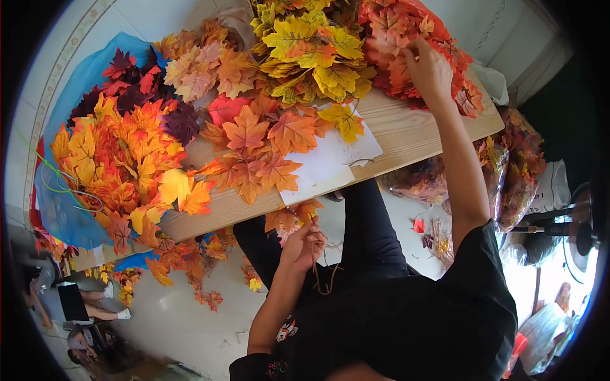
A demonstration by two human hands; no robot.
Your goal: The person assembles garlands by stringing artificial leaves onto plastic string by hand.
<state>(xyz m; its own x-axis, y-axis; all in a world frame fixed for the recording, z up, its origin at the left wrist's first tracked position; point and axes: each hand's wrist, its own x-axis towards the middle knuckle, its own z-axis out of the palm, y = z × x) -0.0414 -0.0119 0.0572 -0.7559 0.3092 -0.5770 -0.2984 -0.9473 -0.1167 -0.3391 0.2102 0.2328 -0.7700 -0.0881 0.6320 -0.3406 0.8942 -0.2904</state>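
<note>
Below the table's front edge, my left hand (304, 246) is closed in a pinch on a leaf garland, whose thin brown stem (327, 282) loops down over my lap. A few orange artificial maple leaves (284, 219) hang at those fingers. Stretched to the far right, my right hand (430, 71) is among a heap of red-orange maple leaves (387, 28); its fingers are bent together, and what lies between them is hidden. Loose orange maple leaves (246, 129) spread over a white sheet (330, 162) on the wooden table (406, 136).
Yellow leaves (318, 47) are stacked at the back middle. On the left, orange-yellow leaves (117, 152) and dark red ones lie on a blue plastic bag (63, 213). Clear bags of leaves (521, 165) and a fan (575, 228) stand right. Another person (79, 301) is lower left.
</note>
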